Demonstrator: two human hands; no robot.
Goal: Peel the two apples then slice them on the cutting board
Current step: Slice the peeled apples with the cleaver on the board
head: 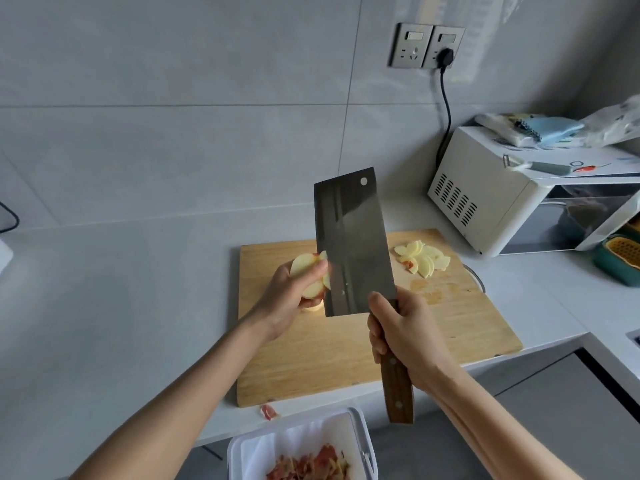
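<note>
Now, slices being gathered up against the cleaver's flat, above the cutting board.

Nearest, a white bin (360,441) holds red peelings, so the peeling looks done; the right hand (401,332) is clenched round the wooden handle of the cleaver (353,244), blade raised and tilted; the left hand (294,292) grasps a stack of pale apple slices (306,273), a trace of red skin at the top edge, pressed beside the blade; to do this well I would judge it best to keep the edge turned away from the fingers, lower both together, and let the slices slide off low over the cutting board (346,344); farther on, a fanned heap of cut slices (424,259) lies near the board's far right corner; beyond it stands a microwave (491,202).
</note>
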